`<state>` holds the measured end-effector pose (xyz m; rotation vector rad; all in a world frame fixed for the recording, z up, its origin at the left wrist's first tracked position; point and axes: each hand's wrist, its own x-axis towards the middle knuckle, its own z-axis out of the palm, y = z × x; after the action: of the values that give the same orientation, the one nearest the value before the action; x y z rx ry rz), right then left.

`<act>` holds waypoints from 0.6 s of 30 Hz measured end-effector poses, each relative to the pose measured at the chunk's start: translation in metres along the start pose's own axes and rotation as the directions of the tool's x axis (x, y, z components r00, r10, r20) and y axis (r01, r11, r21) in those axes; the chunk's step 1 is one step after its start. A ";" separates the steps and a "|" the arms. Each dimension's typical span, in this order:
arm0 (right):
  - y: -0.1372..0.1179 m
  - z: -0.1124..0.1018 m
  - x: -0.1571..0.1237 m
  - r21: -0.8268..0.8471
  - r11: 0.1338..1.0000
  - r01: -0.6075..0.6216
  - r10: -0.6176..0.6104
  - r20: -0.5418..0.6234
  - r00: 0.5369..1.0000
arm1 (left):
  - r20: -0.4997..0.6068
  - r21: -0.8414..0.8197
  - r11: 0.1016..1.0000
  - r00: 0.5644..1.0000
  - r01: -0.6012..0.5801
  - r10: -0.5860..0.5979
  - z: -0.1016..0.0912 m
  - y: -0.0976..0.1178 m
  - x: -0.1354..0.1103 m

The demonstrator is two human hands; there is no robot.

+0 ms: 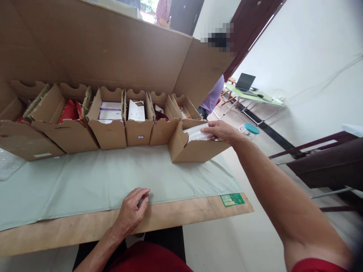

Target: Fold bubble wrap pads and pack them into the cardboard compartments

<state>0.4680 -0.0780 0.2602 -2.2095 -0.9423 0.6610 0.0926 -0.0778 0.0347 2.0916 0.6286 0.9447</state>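
Observation:
My right hand [218,131] reaches to the cardboard box [195,151] at the right end of the table. Its thumb and fingers pinch a translucent bubble-wrap sheet or bag [195,133], which lies mostly inside this box. The lower part of the wrap is hidden by the box wall. Near the table's front edge my left hand [133,207] rests with its fingers loosely curled, and I see nothing in it.
Several open cardboard bins [107,136] stand in a row, holding red packets [69,110], white-and-purple boxes [110,114] and a white carton [136,110]. Behind rises a tall cardboard panel [113,49]. Clear bubble wrap [8,164] lies at left. Someone in purple [214,96] is beyond.

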 end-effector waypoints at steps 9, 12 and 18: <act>-0.035 0.045 0.013 -0.610 0.775 0.165 -0.165 0.056 0.985 | 0.005 -0.006 1.000 1.000 0.010 -0.010 0.000 0.000 0.003; -0.037 0.056 0.016 -0.637 0.739 0.218 -0.196 0.106 0.975 | 0.004 -0.012 1.000 1.000 0.007 -0.007 0.000 0.001 0.003; -0.035 0.050 0.013 -0.443 0.884 0.152 -0.071 0.193 0.979 | 0.011 -0.017 1.000 1.000 0.008 -0.008 -0.001 0.002 0.004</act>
<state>0.4282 -0.0317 0.2494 -2.5038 -1.4260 0.6312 0.0946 -0.0761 0.0379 2.0767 0.6207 0.9300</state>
